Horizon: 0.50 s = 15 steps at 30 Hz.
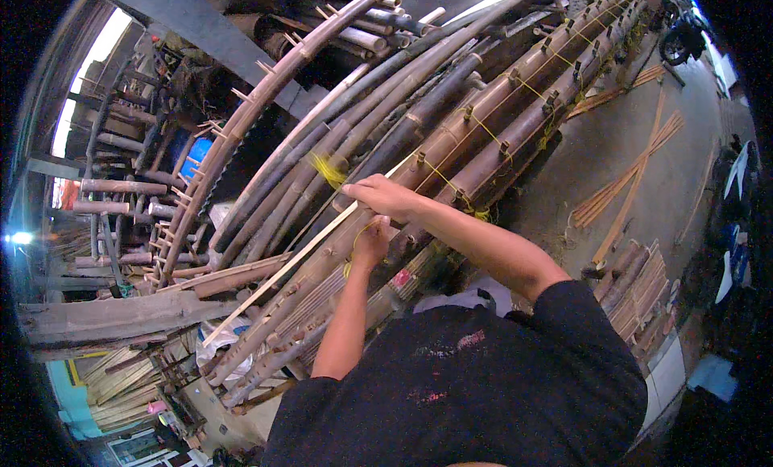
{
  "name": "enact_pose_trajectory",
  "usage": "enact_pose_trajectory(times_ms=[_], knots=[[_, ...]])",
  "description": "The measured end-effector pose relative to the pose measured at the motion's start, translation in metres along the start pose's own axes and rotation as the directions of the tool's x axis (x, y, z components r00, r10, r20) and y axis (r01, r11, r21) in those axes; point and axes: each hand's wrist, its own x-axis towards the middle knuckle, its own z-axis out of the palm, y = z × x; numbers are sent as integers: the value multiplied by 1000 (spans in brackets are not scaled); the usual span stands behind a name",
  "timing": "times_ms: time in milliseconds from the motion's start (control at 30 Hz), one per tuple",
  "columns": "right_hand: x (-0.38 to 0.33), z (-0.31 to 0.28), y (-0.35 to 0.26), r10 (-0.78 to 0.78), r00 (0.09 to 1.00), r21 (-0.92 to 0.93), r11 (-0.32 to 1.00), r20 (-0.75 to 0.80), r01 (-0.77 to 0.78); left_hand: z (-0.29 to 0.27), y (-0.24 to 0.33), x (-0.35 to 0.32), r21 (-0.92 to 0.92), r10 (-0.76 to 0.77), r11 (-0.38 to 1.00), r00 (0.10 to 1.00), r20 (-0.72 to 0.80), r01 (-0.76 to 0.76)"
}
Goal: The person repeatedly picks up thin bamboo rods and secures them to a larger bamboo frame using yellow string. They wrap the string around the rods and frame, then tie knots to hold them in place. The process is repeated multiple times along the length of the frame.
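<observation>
Two hands on this bamboo pole panel (483, 137). Right hand (378, 195) fisted round thin bamboo slat (278, 275); slat's long axis runs down-left, away from me. Left hand (372, 243) just below, pinching yellow twine (349, 266) at pole, nearer that knot.

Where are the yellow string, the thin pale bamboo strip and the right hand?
yellow string (328, 171): head view, its blurred loose end.
thin pale bamboo strip (278, 276): head view, middle of its length.
right hand (380, 195): head view, back of the hand.
</observation>
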Motion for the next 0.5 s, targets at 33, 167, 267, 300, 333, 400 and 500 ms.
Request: enact_pose_trajectory(times_ms=[33,167,267,300,333,400,500], knots=[[-31,-2,-22,11,1000,191,982,-7,-9,0,12,-3,-51,-45,998,999,12,46],[-125,74,82,-257,955,-353,889,145,293,-9,45,-4,-53,-18,999,995,-97,13],[-117,91,82,-167,984,-240,954,66,178,-33,65,19,-165,48,984,990,-131,-70],[-118,97,81,-196,978,-254,945,65,206,-51,81,32,-225,30,972,984,-175,-70],[-119,95,83,-224,972,-282,931,66,234,-63,94,51,-290,13,954,974,-225,-80],[-123,102,122,-269,961,-445,854,65,269,-67,101,94,-272,2,957,940,-341,-100],[-137,106,99,-529,836,-267,834,-142,483,-12,-32,124,416,148,905,982,-115,-88]])
